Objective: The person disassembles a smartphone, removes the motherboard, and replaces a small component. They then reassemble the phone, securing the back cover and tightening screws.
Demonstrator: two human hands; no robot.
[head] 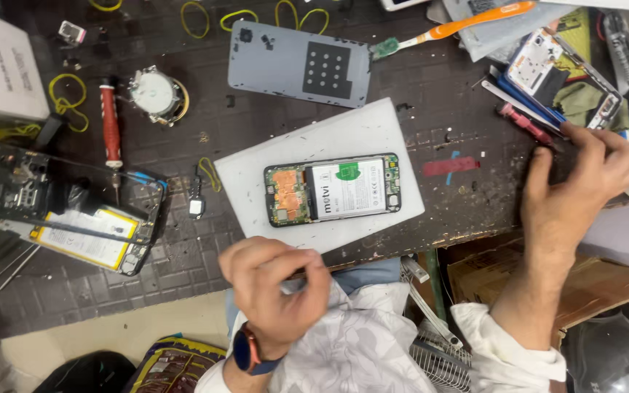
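With the opened phone (332, 189) lying on its white pad mid-frame, the left hand (274, 291) pinches a small metal tool low centre while the right hand (584, 185), fingers curled loosely, rummages at the desk's (183, 262) right edge—better kept slow and steady.

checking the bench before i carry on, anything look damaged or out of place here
The opened phone lies back-off on the white pad, battery and board bare. A second phone at the left sits dismantled and askew. Yellow rubber bands lie scattered about.
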